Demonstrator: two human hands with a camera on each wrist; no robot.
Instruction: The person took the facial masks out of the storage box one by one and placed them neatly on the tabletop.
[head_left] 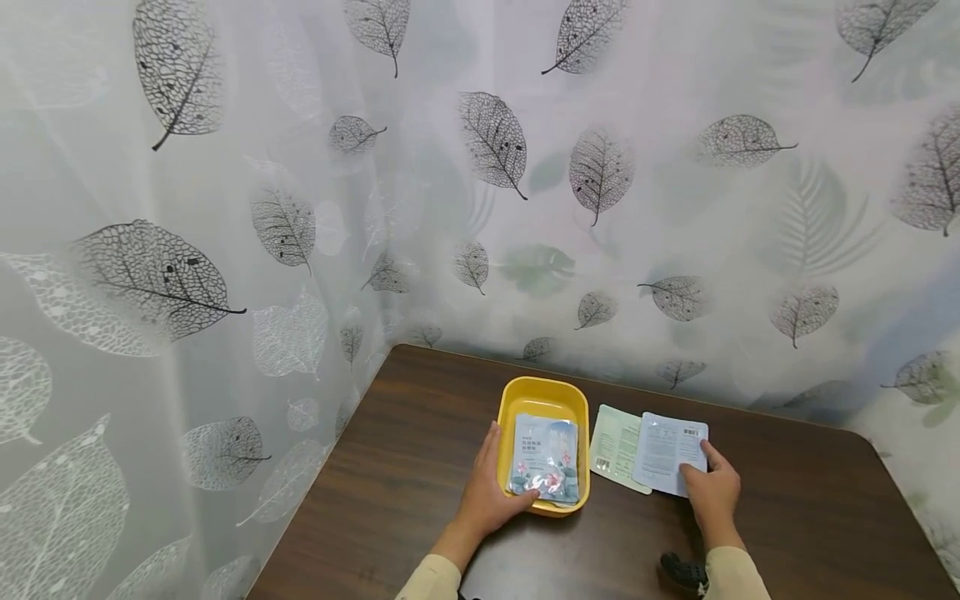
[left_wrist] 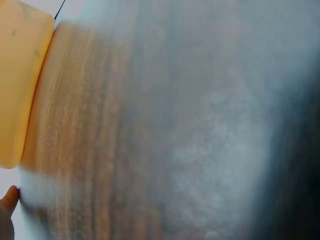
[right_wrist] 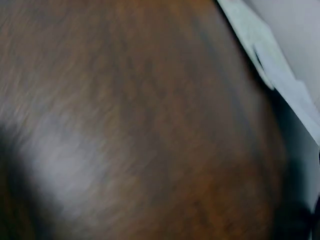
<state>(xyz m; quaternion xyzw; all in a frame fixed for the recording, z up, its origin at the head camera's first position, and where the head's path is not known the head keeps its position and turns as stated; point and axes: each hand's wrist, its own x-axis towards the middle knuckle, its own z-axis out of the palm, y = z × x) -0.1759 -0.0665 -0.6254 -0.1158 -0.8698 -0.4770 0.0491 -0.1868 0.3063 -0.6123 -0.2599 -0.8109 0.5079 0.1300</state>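
Left hand: the left hand (head_left: 487, 492) is spread, fingers lying along the outer left side of the yellow tub (head_left: 543, 398), thumb reaching over its near left corner
Tub: rests near the table's far edge; a pale packet with pink flowers (head_left: 546, 458) lies inside, within the rim
Right hand: the right hand (head_left: 714, 492) pinches the blue packet (head_left: 663, 454) at its right edge, thumb on top; I cannot tell whether the packet is lifted
Green packet: the green packet (head_left: 613, 446) lies just beside the tub's right wall, its right part under the blue packet
Table: the brown table (head_left: 810, 500) runs from the right hand to its right edge, well apart; its far edge meets the leaf-print sheet (head_left: 637, 242)
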